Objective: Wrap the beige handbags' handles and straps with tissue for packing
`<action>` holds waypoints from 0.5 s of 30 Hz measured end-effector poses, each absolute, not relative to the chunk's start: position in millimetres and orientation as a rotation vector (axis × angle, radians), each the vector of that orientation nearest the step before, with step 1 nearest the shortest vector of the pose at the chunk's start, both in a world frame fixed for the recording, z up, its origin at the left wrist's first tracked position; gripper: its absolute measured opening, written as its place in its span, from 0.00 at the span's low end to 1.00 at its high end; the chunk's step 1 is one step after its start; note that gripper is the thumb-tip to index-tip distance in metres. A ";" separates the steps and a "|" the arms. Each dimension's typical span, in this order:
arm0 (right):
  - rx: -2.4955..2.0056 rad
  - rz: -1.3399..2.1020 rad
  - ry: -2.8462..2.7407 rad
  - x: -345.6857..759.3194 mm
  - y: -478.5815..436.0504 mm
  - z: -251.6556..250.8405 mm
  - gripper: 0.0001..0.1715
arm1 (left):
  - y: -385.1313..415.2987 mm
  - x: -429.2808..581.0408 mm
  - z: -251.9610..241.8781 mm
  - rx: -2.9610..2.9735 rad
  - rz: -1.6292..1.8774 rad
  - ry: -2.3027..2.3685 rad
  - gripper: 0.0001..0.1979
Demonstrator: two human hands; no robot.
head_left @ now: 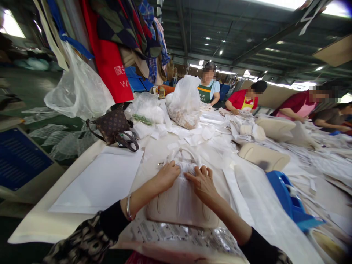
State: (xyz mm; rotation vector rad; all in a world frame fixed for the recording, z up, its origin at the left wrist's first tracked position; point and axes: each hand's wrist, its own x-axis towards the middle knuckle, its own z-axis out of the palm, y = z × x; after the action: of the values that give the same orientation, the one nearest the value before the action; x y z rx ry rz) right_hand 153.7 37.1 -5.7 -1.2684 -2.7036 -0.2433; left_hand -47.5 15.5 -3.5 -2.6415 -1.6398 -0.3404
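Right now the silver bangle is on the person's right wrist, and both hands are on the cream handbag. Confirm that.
Not quite: the silver bangle is on the left wrist, not the right, as the head view shows. The rest stands: the left hand and right hand are both on the cream handbag.

On my feed, the person's left hand (167,175) and right hand (202,185) cover the top of the cream handbag (180,207) — the bottom edge cuts off the printed plastic sleeve (187,238), its small print unreadable to me — and the right edge crops a co-worker's dark sleeve (328,123).
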 end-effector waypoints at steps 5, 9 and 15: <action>-1.291 -0.193 -2.714 150.8 39.0 -6.7 0.28 | 37.2 -49.5 10.5 -2.713 -0.163 -1.721 0.16; -1.335 -0.130 -2.716 150.2 41.9 -5.8 0.24 | 50.1 -61.4 14.1 -2.826 -0.161 -1.639 0.11; -1.314 -0.068 -2.701 151.9 44.0 -5.7 0.23 | 45.6 -80.7 2.3 -2.895 -0.442 -1.650 0.12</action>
State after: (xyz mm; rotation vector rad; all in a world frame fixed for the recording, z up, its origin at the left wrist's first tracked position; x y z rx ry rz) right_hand 151.9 44.0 -5.7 -1.3143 -2.7013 -0.0683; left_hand -80.7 45.6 2.3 -2.8945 -1.6503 -0.4419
